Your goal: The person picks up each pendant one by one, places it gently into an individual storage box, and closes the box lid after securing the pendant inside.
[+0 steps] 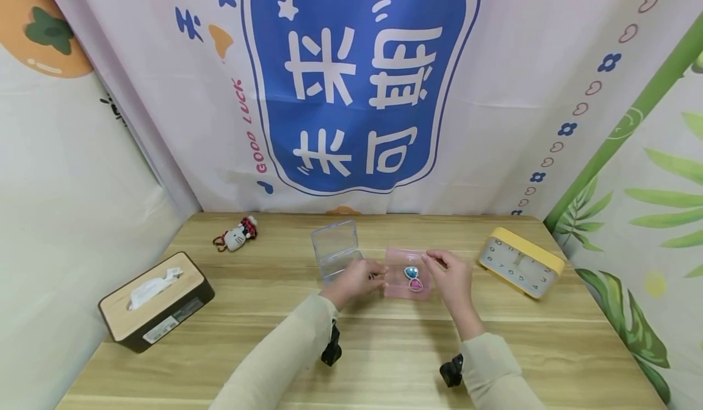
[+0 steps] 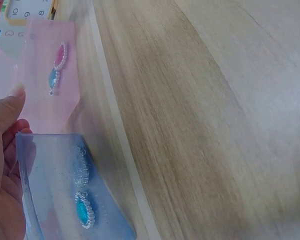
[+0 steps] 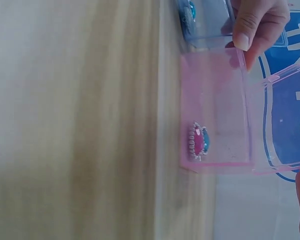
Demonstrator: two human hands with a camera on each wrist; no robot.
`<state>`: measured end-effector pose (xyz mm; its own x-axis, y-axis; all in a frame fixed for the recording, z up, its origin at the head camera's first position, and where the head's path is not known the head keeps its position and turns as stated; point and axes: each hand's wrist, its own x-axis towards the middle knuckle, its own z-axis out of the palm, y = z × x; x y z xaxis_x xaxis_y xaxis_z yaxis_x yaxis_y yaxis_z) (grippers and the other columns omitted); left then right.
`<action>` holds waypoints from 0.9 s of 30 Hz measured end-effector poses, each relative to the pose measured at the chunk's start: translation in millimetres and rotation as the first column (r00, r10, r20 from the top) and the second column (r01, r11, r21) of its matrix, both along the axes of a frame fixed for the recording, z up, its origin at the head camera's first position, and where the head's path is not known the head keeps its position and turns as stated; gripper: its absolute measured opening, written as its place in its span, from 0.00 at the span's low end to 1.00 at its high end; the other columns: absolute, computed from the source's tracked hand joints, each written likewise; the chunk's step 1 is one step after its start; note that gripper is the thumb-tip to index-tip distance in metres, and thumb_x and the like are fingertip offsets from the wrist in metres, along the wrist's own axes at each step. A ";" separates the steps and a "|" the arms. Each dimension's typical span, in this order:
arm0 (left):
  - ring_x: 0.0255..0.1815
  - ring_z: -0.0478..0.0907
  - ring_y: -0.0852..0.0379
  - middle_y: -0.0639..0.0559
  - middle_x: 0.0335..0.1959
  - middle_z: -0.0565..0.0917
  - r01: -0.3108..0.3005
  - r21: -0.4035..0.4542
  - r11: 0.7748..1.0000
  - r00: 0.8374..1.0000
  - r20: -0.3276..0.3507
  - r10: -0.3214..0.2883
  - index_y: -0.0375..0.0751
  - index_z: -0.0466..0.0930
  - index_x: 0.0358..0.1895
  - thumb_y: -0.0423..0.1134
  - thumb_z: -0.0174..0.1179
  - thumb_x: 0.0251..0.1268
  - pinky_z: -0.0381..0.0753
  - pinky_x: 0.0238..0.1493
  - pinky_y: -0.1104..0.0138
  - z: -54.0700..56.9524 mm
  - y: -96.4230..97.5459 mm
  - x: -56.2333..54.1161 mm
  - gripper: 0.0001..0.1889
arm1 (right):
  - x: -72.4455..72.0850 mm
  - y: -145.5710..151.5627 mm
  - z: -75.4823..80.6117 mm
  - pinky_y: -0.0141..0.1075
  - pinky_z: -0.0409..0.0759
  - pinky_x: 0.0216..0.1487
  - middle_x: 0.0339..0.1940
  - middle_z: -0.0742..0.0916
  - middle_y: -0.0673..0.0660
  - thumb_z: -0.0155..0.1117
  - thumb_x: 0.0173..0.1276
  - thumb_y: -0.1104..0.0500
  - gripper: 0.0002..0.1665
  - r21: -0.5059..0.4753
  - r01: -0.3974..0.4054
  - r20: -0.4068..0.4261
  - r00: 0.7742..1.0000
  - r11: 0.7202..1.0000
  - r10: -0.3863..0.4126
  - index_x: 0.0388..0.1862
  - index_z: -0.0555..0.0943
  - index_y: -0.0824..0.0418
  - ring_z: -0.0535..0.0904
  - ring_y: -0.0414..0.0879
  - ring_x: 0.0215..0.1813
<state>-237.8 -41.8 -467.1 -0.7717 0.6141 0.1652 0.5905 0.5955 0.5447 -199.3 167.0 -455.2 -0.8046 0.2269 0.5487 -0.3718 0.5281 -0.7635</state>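
A pink clear plastic box (image 1: 407, 291) lies on the table with its lid (image 3: 282, 120) raised. Inside it sit a blue gem (image 1: 411, 272) and a pink gem (image 1: 415, 284), both with beaded rims. My left hand (image 1: 357, 280) pinches the box's left side wall, thumb at the edge. My right hand (image 1: 453, 279) holds the lid's right corner between thumb and finger; only part of it shows in the right wrist view. Beside my left hand stands a blue clear box (image 2: 60, 185), its lid up, containing a teal gem (image 2: 83, 210) and a silvery gem (image 2: 81, 167).
A yellow clock (image 1: 522, 263) stands to the right. Over on the left are a tissue box (image 1: 156, 300) and a small plush toy (image 1: 237, 235). The wooden table (image 1: 395, 361) ends at a printed cloth (image 1: 362, 93) behind.
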 end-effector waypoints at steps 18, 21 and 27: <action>0.43 0.81 0.51 0.44 0.47 0.83 -0.067 0.100 0.993 0.996 0.061 0.061 0.35 0.81 0.47 0.42 0.67 0.54 0.82 0.44 0.68 -5.0 -13.8 5.2 0.19 | 21.2 -2.7 -23.8 0.41 0.84 0.41 0.30 0.87 0.62 0.72 0.50 0.69 0.06 -0.027 -0.007 0.041 0.999 1.000 0.008 0.28 0.84 0.68 0.84 0.56 0.37; 0.46 0.81 0.52 0.46 0.48 0.83 -0.079 0.071 0.994 0.996 0.056 0.075 0.36 0.81 0.48 0.44 0.66 0.55 0.81 0.48 0.65 -5.0 -15.6 5.1 0.20 | 24.1 -3.3 -27.9 0.39 0.83 0.42 0.30 0.87 0.62 0.72 0.49 0.69 0.06 -0.004 0.001 0.037 0.999 1.000 0.000 0.27 0.84 0.68 0.84 0.56 0.37; 0.46 0.81 0.52 0.45 0.47 0.84 -0.077 0.060 0.995 0.997 0.006 0.077 0.36 0.81 0.47 0.44 0.64 0.57 0.81 0.49 0.63 -3.5 -15.8 6.7 0.19 | 26.1 -4.0 -38.0 0.25 0.79 0.45 0.30 0.87 0.62 0.73 0.46 0.72 0.05 0.046 0.019 -0.047 0.999 0.999 -0.017 0.24 0.84 0.69 0.84 0.56 0.36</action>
<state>-231.1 -57.5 -470.6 -0.8171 0.5417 0.1971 0.5419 0.6052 0.5832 -173.2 163.0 -493.2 -0.7738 0.2149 0.5958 -0.3963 0.5694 -0.7202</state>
